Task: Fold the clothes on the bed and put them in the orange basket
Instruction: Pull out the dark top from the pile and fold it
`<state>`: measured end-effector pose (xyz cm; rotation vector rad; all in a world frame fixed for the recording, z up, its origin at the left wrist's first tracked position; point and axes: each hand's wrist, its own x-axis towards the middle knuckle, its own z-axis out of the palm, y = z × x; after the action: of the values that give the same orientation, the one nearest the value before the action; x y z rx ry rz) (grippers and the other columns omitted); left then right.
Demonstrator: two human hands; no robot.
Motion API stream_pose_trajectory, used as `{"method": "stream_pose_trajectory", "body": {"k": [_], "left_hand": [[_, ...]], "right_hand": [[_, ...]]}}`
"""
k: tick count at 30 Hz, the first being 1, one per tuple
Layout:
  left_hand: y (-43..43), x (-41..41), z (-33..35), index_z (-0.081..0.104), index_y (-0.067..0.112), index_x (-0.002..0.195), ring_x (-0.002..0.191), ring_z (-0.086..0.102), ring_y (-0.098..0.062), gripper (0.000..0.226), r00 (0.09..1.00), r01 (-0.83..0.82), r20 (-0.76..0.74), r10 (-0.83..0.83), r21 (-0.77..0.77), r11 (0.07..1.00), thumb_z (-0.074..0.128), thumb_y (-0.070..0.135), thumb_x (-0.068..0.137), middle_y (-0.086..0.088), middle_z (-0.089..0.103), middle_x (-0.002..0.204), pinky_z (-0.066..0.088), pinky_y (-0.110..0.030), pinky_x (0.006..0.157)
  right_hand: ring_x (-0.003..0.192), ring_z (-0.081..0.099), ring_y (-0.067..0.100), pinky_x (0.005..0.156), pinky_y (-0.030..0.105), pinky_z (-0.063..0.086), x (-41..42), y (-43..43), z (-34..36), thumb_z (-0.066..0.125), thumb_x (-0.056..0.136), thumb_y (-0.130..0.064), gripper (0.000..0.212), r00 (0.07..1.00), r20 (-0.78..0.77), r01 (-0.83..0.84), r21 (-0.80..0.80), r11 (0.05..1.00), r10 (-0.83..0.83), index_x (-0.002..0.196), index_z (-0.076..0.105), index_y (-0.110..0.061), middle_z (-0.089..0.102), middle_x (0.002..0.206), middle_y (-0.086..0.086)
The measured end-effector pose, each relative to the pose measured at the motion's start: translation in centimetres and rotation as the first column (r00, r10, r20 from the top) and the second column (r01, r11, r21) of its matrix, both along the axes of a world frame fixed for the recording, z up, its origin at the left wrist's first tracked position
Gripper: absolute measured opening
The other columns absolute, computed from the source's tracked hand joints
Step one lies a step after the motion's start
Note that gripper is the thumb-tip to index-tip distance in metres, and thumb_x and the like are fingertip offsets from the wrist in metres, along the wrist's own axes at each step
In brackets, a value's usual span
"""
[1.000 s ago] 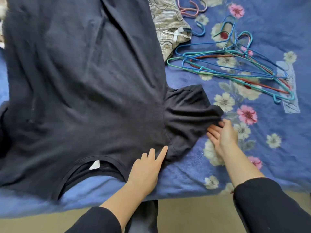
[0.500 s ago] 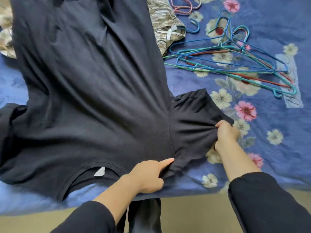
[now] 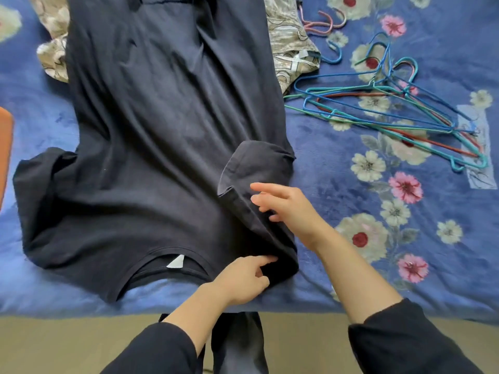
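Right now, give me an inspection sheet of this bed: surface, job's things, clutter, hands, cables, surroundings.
Surface: bed under a blue floral blanket.
Job's things: dark T-shirt spread out, collar nearest the person, one sleeve folded in over the body; patterned garment partly under it; orange edge at far left, probably the basket.
Clutter: wire hangers heaped on the right.
Hands: left hand pinches the T-shirt's shoulder; right hand open over the folded sleeve.
Cables: nothing seen.
Surroundings: tan floor at the bed's near side.
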<state>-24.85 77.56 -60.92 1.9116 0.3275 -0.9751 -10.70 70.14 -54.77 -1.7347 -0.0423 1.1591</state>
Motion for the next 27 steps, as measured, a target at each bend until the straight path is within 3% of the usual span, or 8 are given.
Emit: {"method": "stream_pose_trajectory", "body": {"k": [5, 8, 12, 15, 18, 22, 25, 27], "left_hand": [[4.2, -1.1, 0.2, 0.069, 0.025, 0.101, 0.063, 0.062, -0.009, 0.030, 0.879, -0.477, 0.017, 0.477, 0.057, 0.877, 0.050, 0.008, 0.085, 0.003, 0.070, 0.079, 0.049, -0.022, 0.069], [8.4, -2.6, 0.4, 0.068, 0.031, 0.082, 0.070, 0.064, -0.013, 0.030, 0.702, -0.711, 0.226, 0.676, 0.174, 0.681, 0.053, 0.005, 0.085, 0.007, 0.069, 0.075, 0.050, -0.028, 0.072], [15.5, -6.3, 0.8, 0.069, 0.018, 0.094, 0.084, 0.057, -0.017, 0.023, 0.409, -0.907, 0.467, 0.784, 0.302, 0.293, 0.051, 0.005, 0.087, -0.003, 0.066, 0.092, 0.040, -0.027, 0.078], [21.2, -9.4, 0.8, 0.066, 0.014, 0.101, 0.091, 0.056, -0.024, 0.023, 0.129, -0.945, 0.547, 0.827, 0.320, -0.065, 0.051, 0.005, 0.085, -0.012, 0.063, 0.103, 0.039, -0.028, 0.083], [25.3, -11.3, 0.8, 0.056, 0.008, 0.115, 0.110, 0.050, -0.029, 0.030, -0.009, -0.910, 0.584, 0.811, 0.331, -0.249, 0.055, 0.011, 0.085, -0.013, 0.053, 0.115, 0.035, -0.030, 0.089], [29.5, -11.8, 0.9, 0.040, 0.013, 0.135, 0.118, 0.044, -0.023, 0.060, 0.071, -0.970, 0.498, 0.864, 0.236, -0.057, 0.069, 0.024, 0.083, -0.007, 0.045, 0.126, 0.035, -0.029, 0.095], [31.7, -10.0, 0.9, 0.037, 0.024, 0.136, 0.101, 0.054, -0.012, 0.073, 0.284, -0.956, 0.378, 0.881, 0.181, 0.231, 0.078, 0.033, 0.077, 0.006, 0.053, 0.115, 0.040, -0.026, 0.089], [33.2, -8.8, 0.9, 0.051, 0.019, 0.117, 0.100, 0.060, -0.015, 0.050, 0.336, -0.940, 0.377, 0.863, 0.199, 0.278, 0.078, 0.034, 0.077, 0.007, 0.060, 0.106, 0.045, -0.028, 0.084]], "right_hand": [[0.071, 0.051, 0.015, 0.069, 0.029, 0.043, -1.2, 0.2, -3.8, 0.053, 0.091, -0.029, 0.068, 0.897, 0.217, -0.275, -0.409, 0.870, 0.386, 0.148, 0.019, -0.047, 0.047, 0.075, -0.003], [0.097, 0.055, 0.029, 0.080, 0.037, 0.045, -3.2, 0.6, -5.2, 0.051, 0.092, -0.035, 0.084, 0.697, 0.167, -0.449, -0.657, 0.605, 0.698, 0.150, -0.009, -0.045, 0.040, 0.109, 0.004], [0.107, 0.049, 0.030, 0.080, 0.038, 0.041, -4.8, 4.5, -5.4, 0.049, 0.090, -0.021, 0.081, 0.622, 0.394, -0.265, -0.707, 0.656, 0.677, 0.154, 0.001, -0.024, 0.037, 0.124, 0.008], [0.106, 0.048, 0.033, 0.081, 0.042, 0.042, -6.7, 8.9, -5.6, 0.059, 0.081, -0.016, 0.079, 0.443, 0.496, -0.277, -0.716, 0.640, 0.747, 0.151, 0.024, -0.011, 0.044, 0.123, 0.011], [0.116, 0.049, 0.037, 0.086, 0.049, 0.044, -8.5, 12.8, -5.3, 0.072, 0.069, -0.020, 0.081, 0.292, 0.573, -0.277, -0.716, 0.641, 0.766, 0.143, 0.042, -0.012, 0.048, 0.133, 0.018], [0.145, -0.010, 0.042, 0.110, 0.064, 0.013, -10.3, 17.9, -6.1, 0.052, 0.091, -0.049, 0.085, 0.368, 0.320, -0.493, -0.729, 0.475, 0.873, 0.151, -0.008, -0.042, -0.013, 0.160, 0.010], [0.140, -0.019, 0.050, 0.106, 0.071, 0.012, -10.8, 19.9, -6.9, 0.049, 0.090, -0.058, 0.088, 0.346, 0.206, -0.502, -0.784, 0.366, 0.915, 0.147, -0.017, -0.046, -0.025, 0.157, 0.013], [0.140, -0.017, 0.052, 0.105, 0.072, 0.016, -10.8, 20.7, -7.3, 0.048, 0.091, -0.060, 0.089, 0.310, 0.153, -0.484, -0.824, 0.294, 0.938, 0.147, -0.019, -0.044, -0.024, 0.157, 0.016]]}}
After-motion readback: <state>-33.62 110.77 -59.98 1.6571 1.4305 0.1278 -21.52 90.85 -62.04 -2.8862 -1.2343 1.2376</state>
